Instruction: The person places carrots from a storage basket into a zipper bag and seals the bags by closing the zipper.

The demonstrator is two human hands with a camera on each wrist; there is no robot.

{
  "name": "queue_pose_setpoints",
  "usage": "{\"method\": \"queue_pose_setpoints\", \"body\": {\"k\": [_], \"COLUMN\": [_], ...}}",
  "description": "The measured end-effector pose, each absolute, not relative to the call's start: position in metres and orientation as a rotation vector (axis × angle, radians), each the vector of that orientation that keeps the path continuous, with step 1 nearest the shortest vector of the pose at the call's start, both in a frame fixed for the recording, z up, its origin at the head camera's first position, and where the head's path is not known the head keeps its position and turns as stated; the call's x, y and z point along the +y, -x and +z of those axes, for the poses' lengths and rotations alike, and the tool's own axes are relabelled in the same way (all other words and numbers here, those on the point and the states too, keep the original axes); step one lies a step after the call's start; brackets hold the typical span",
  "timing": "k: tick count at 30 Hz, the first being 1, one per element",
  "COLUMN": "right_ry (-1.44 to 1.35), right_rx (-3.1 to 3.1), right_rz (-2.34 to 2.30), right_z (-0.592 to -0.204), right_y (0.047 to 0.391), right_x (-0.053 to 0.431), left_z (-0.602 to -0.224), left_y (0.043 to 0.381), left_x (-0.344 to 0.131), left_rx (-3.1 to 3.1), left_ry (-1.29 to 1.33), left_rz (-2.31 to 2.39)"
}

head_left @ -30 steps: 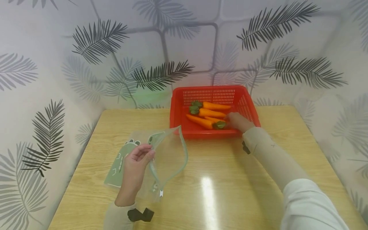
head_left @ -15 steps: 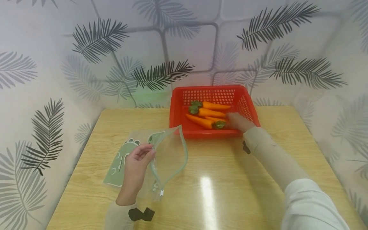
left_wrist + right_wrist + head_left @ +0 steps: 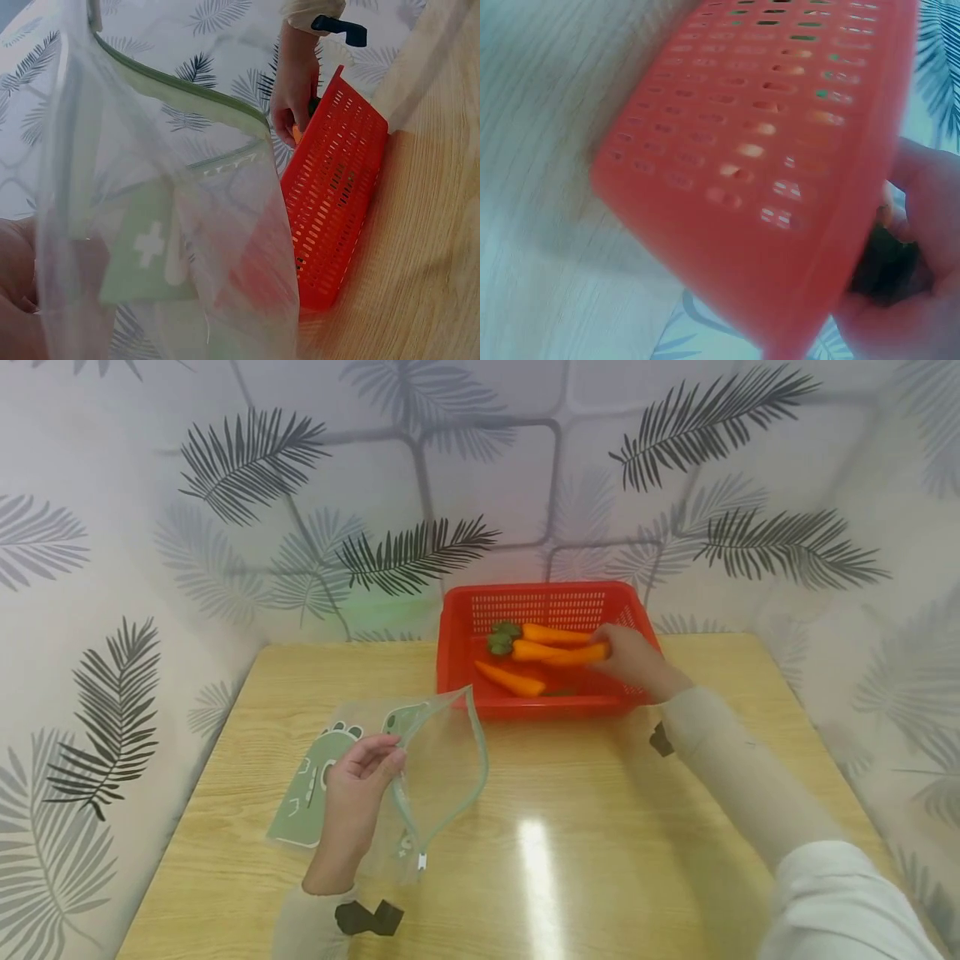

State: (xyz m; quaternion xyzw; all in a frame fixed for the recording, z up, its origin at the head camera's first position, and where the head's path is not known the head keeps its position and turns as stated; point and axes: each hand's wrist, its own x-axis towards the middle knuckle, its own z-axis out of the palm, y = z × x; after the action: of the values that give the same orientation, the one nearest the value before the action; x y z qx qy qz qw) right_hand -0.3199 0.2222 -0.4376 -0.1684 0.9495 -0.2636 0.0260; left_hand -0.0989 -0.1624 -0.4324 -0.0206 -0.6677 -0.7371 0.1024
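Observation:
My right hand [image 3: 628, 658] grips a carrot [image 3: 573, 656] by its leafy end, raised over the red basket [image 3: 540, 706]. Dark green leaf tops [image 3: 885, 262] show between the fingers in the right wrist view. Several other orange carrots lie in the basket, one [image 3: 510, 680] near the front wall. On the left, my left hand [image 3: 360, 793] pinches the near edge of a clear zip bag [image 3: 442, 768] with a green cartoon print. The bag's mouth gapes toward the basket, its white slider [image 3: 422, 862] at the lower corner. In the left wrist view the clear bag [image 3: 232, 255] covers much of the scene.
The basket stands at the back of a wooden table [image 3: 600, 860], close to a leaf-patterned backdrop [image 3: 495, 468]. Its slotted side walls [image 3: 330, 195] rise around the carrots. The bag lies left of the basket, in front of it.
My right hand has lifted a carrot from the basket floor, moving up and slightly right. The front carrot has shifted a little left. My left hand and the bag have stayed nearly still.

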Motion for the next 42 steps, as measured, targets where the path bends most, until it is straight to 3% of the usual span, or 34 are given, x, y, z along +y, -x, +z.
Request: {"method": "queue_pose_setpoints", "body": {"k": [19,42], "right_ry": [0.611,0.68], "right_rx": [2.953,2.843], "right_rz": [-1.076,-1.38], "right_z": [-0.416,-0.372], "right_y": [0.292,0.208], "right_x": [0.239,0.215], "left_z": [-0.432,-0.422], "left_y": [0.1,0.099], "left_x": [-0.158,-0.147], "left_rx": [-2.027,-2.076], "left_ry": [0.025,0.01], "left_rz": [-2.163,-2.078]}}
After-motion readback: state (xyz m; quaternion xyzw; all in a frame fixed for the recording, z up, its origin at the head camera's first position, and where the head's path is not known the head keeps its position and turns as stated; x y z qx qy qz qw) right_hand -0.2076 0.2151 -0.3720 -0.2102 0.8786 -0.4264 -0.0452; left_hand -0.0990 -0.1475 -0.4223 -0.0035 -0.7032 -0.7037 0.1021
